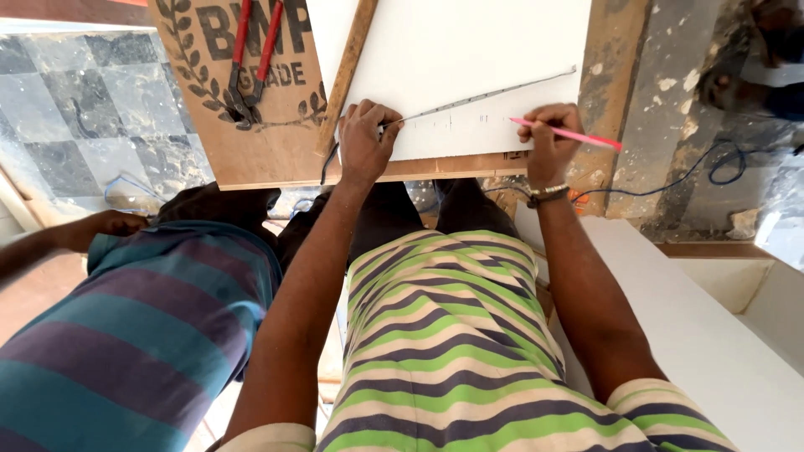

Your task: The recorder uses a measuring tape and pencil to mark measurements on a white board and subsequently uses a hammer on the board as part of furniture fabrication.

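The left hand (365, 138) presses its fingertips down on the near end of a thin metal rule (486, 96), fingers curled, pinning it flat on a white board (469, 50) in the upper middle of the frame. The right hand (548, 138) is closed around a pink pencil (569, 134), whose tip rests on the board just below the rule. The rule runs slantwise up to the right. The board is smooth and white, with small pencil ticks near its lower edge. A wristband (548, 192) circles the right wrist. To the upper left, red-handled pliers (251, 59) lie on a brown plywood sheet (260, 142). Another person's striped shirt (142, 335) fills the lower left.
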